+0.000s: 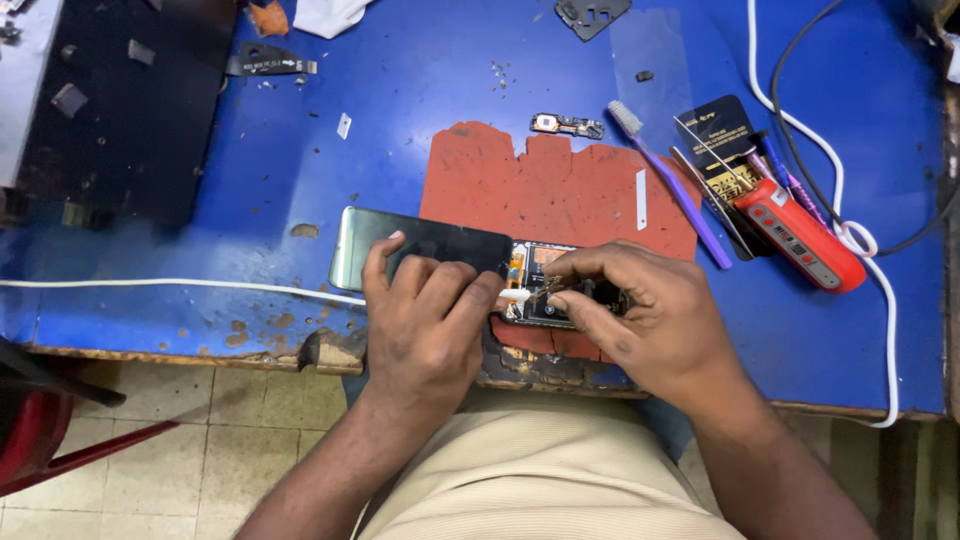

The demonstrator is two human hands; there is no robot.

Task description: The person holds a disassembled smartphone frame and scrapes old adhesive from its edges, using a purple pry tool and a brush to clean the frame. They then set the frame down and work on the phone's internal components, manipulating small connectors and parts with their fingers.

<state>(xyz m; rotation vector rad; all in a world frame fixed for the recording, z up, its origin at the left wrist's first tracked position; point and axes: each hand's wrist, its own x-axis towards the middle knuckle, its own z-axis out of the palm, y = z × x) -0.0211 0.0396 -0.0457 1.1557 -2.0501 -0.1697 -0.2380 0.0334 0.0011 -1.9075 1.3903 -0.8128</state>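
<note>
1. Left hand [425, 325]: palm down, wrist bent in from near edge, fingers curled over the dark screen end of an opened phone [440, 252], pressing it flat; thumb tip meets a small white swab [516, 296].
2. Right hand [640, 320]: comes in from near-right, knuckles up, thumb and forefinger pinched together on a thin brass-coloured tool [548, 290] over the phone's exposed innards. The 2 hands sit nearly touching, w/ the swab between them.
3. Phone: lies across the near edge of the blue bench [420, 90], partly on a worn red mat [560, 185], approx. centre.
4. Far-right of mat: toothbrush w/ purple handle [672, 185], then a red handheld tool [800, 235] on a black card [715, 125].
5. White cable [180, 285] runs along near-left; another white cable [850, 235] loops at right.
6. Far of mat: small flat phone part [567, 125].
7. Person seated, beige trousers [540, 470] below bench edge.
</note>
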